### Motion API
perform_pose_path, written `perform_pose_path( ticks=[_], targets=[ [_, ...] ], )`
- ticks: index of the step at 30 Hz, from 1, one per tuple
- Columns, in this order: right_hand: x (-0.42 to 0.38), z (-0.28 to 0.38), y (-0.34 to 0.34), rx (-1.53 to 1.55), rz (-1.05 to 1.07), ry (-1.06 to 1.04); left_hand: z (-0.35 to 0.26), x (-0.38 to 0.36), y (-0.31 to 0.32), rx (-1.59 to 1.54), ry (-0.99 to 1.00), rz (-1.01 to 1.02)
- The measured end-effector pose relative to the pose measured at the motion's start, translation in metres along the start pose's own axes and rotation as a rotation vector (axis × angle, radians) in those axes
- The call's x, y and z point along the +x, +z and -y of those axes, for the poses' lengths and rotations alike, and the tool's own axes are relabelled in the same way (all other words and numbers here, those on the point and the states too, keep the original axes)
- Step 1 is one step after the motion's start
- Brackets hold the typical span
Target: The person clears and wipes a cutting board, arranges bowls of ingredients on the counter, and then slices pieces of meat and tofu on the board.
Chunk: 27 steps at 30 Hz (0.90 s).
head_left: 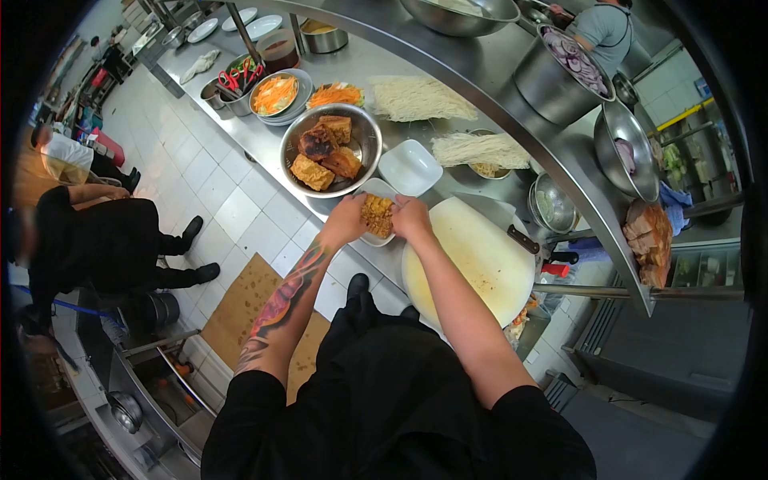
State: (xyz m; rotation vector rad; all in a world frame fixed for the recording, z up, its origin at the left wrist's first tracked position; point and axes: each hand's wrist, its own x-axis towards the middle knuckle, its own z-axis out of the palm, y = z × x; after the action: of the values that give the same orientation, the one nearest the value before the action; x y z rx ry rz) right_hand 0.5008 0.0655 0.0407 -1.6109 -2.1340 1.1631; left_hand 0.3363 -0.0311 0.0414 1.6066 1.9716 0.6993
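Note:
My left hand and my right hand grip a golden-brown, bubbly-skinned piece of crispy pork belly from either side, fingers closed on its edges. Just under it is a white square dish, partly hidden by the meat and my hands. Beyond my left hand stands a steel bowl with several browned chunks of roast pork. Another white square bowl sits a little past my right hand. To the right lies a large round cutting board, and a dark-handled knife rests at its far right edge.
Shredded carrot fills a bowl at the back, near red-handled scissors. Dry noodles lie behind. A steel shelf edge crosses overhead, bearing a pot of sliced onion. A co-worker stands at left.

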Motion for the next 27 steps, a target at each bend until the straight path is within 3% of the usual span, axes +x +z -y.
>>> perform_pose_path(
  ticks=[5, 7, 11, 16, 19, 23, 27],
  targets=[
    [-0.004, 0.012, -0.019, 0.015, 0.011, 0.057, 0.005, -0.003, 0.001, -0.014, 0.019, -0.022],
    [-0.007, 0.018, -0.031, -0.153, -0.074, -0.094, 0.001, -0.008, -0.004, -0.083, 0.004, -0.030],
    [-0.003, 0.025, -0.050, -0.328, -0.047, -0.164, -0.007, -0.020, -0.012, -0.106, -0.039, -0.042],
    [0.016, 0.003, -0.038, -0.589, -0.006, -0.232, 0.003, -0.040, -0.011, -0.077, -0.106, -0.230],
    [0.023, -0.005, -0.031, -0.638, -0.029, -0.192, 0.006, -0.044, -0.009, -0.089, -0.248, -0.282],
    [0.027, -0.005, -0.025, -0.684, -0.056, -0.166, 0.025, -0.035, 0.006, -0.122, -0.282, -0.349],
    [0.016, 0.020, -0.040, -0.589, 0.075, -0.054, 0.028, -0.027, 0.011, -0.067, -0.376, -0.366]
  ],
)
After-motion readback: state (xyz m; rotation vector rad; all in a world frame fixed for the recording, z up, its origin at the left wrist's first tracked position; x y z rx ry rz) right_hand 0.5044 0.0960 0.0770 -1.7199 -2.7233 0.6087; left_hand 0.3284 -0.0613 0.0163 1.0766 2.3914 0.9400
